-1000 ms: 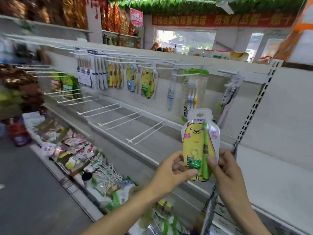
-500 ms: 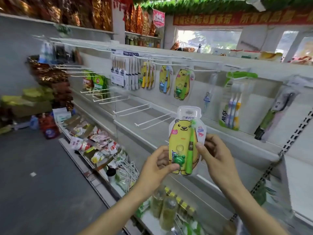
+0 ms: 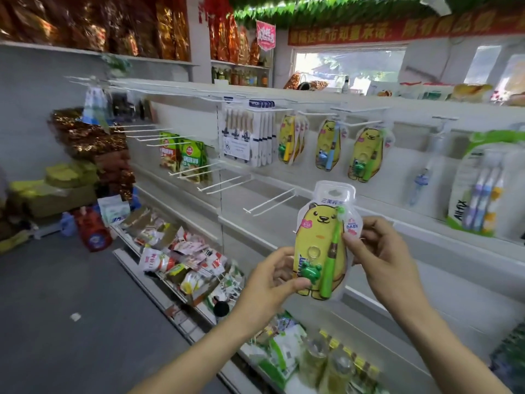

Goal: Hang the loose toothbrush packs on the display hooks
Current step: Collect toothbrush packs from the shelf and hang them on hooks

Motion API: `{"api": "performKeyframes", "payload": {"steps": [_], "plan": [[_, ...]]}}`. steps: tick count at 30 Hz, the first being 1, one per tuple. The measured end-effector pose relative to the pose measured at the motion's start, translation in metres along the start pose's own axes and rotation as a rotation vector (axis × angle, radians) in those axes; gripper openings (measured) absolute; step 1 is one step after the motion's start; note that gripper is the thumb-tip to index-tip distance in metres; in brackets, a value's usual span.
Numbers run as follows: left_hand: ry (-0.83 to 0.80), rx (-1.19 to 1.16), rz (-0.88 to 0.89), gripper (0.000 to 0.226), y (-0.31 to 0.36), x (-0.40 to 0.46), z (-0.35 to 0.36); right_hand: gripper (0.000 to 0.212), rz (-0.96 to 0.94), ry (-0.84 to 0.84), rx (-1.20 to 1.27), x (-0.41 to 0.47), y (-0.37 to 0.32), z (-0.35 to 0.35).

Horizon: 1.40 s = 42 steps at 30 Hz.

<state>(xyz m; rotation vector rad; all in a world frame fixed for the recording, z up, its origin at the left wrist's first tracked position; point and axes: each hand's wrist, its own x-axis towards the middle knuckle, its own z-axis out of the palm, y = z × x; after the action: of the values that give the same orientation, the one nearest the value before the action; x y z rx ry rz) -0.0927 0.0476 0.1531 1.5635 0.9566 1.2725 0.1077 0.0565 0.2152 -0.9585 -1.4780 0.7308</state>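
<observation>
A yellow bear-shaped toothbrush pack (image 3: 319, 240) with a green brush and a green frog charm stands upright in front of the shelf. My left hand (image 3: 274, 277) pinches its lower left edge, thumb by the frog. My right hand (image 3: 379, 251) pinches its right edge. Three similar bear packs hang on upper hooks: one with a yellow brush (image 3: 288, 140), one with a blue brush (image 3: 328, 146), one with a green brush (image 3: 366, 155). An empty white double hook (image 3: 270, 200) juts out just above and left of the held pack.
More empty white hooks (image 3: 224, 184) run leftward along the white back panel. White boxed brushes (image 3: 250, 135) and green snack bags (image 3: 184, 157) hang further left; a green multi-brush pack (image 3: 483, 186) hangs right. Loose packets (image 3: 184, 260) fill the lower shelf. Grey aisle floor (image 3: 56, 308) lies left.
The view has swung left along the shelf. Both hands keep their hold on the bear pack, which stays upright between them and now sits below the hanging bear packs.
</observation>
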Motion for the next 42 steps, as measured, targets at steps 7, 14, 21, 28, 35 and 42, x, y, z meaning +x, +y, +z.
{"api": "performKeyframes", "payload": {"steps": [7,14,21,28,35,42], "plan": [[-0.014,0.012,0.012,0.041,-0.005,0.035,-0.032,0.010,-0.039,0.042,-0.060,0.029,-0.003,0.026],[-0.054,0.016,0.053,0.040,-0.010,0.080,-0.027,0.006,-0.060,0.105,-0.133,0.061,0.005,0.012],[-0.100,0.019,0.103,0.034,-0.009,0.115,-0.031,0.010,-0.088,0.136,-0.167,0.082,-0.002,0.007],[-0.151,-0.030,0.165,0.037,0.000,0.150,-0.029,0.010,-0.116,0.232,-0.210,0.102,-0.015,0.003],[-0.228,-0.086,0.181,0.033,-0.001,0.188,-0.037,0.008,-0.109,0.333,-0.274,0.128,-0.016,0.015],[-0.305,-0.057,0.194,0.028,-0.002,0.228,-0.045,0.008,-0.093,0.446,-0.306,0.148,-0.010,0.026]]}}
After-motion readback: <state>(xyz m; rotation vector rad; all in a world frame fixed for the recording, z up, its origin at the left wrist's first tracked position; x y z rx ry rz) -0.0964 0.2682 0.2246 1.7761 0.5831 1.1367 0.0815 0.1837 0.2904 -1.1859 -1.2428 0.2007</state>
